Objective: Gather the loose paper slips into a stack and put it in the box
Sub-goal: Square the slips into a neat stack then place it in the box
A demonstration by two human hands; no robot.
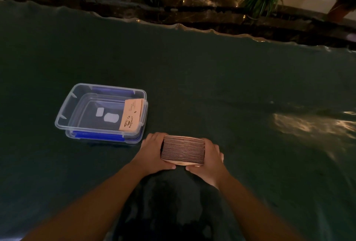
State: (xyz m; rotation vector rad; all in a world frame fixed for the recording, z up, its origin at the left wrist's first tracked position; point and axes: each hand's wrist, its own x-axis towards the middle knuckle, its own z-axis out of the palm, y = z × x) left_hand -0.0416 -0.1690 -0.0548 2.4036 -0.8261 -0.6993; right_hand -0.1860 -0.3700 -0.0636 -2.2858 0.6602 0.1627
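Two bare hands, left [153, 152] and right [209, 158], press a squared stack of brown paper slips [183, 149] between them on the dark green tablecloth [212, 86].

Gathering looks done; next, likely a lift leftward into the clear plastic box with blue clips [63, 114], just beside, already holding one tan slip [131, 114].

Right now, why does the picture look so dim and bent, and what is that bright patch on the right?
Head view: the light is low and warm, so the dark tablecloth loses detail; a glare patch shines at right; the wide lens bows the table's far edge; a shadow pools between the forearms; the stack of paper slips and clear plastic box stay fairly sharp.
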